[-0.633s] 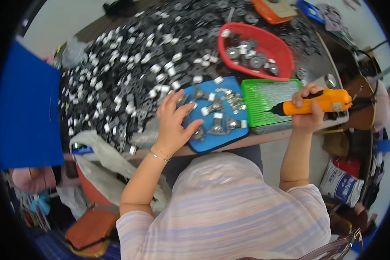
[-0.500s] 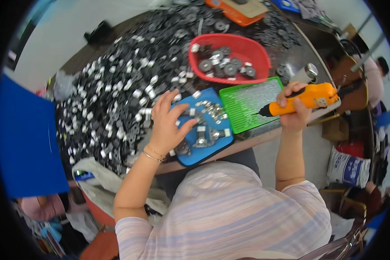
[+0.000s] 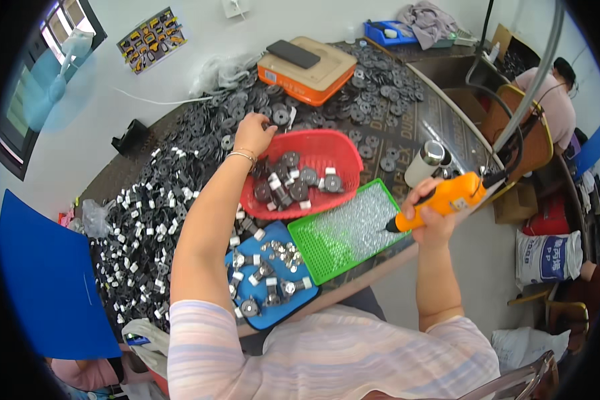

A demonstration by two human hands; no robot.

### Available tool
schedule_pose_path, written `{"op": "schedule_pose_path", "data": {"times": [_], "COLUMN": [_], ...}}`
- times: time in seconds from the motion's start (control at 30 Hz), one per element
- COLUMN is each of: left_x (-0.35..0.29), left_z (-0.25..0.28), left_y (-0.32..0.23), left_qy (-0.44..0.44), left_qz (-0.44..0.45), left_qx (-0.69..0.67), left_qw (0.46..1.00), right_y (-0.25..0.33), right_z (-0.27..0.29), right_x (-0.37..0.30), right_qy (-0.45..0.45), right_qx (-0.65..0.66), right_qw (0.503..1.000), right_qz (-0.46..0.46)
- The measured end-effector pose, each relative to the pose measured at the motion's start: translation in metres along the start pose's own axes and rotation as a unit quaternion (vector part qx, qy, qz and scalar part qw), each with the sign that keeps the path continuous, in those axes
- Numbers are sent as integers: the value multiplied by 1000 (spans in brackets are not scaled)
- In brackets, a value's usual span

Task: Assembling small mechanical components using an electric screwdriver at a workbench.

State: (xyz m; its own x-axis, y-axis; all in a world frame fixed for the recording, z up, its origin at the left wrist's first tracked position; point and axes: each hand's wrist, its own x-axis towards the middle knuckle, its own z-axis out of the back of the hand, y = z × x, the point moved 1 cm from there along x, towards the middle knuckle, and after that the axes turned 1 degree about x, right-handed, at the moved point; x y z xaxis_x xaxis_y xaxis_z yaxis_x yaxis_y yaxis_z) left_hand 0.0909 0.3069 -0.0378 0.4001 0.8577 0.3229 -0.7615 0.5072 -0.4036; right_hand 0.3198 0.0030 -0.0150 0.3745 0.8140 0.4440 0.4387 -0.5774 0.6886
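Observation:
My left hand reaches past the red basket to the heap of round black plastic discs. Its fingers are curled together, with something dark at the tips that I cannot make out. Closed around an orange electric screwdriver is my right hand. The black tip points left, over the green tray of small silvery screws. On the blue mat lie several black-and-white assembled parts beside a cluster of small shiny metal pieces.
Black parts with white ends cover the table's left side. At the back sits an orange box bearing a dark phone-like slab. A capped bottle stands beyond the tray. Another person is at the far right.
My left hand has gone from above the blue mat to the discs behind the basket. The view has shifted, showing more of the far table. The screwdriver stays in my right hand.

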Motion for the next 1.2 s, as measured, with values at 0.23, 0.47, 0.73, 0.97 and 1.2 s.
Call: {"op": "schedule_pose_path", "data": {"times": [0.23,0.47,0.73,0.97,1.2], "left_x": [51,80,101,114,115], "left_z": [-40,-60,-48,-44,-73], "left_y": [-4,-26,28,52,50], "left_qy": [76,248,187,285,244], "left_qz": [-134,-26,-87,-70,43], "left_qx": [159,257,176,11,122], "left_qw": [975,934,963,956,961], "right_y": [-4,-14,-16,-14,-23], "right_z": [15,26,27,28,27], "right_x": [18,28,32,31,34], "right_qy": [25,36,52,53,50], "right_qx": [-16,-39,-53,-76,-107], "right_qw": [1000,999,997,996,993], "right_qz": [-5,-2,3,6,11]}}
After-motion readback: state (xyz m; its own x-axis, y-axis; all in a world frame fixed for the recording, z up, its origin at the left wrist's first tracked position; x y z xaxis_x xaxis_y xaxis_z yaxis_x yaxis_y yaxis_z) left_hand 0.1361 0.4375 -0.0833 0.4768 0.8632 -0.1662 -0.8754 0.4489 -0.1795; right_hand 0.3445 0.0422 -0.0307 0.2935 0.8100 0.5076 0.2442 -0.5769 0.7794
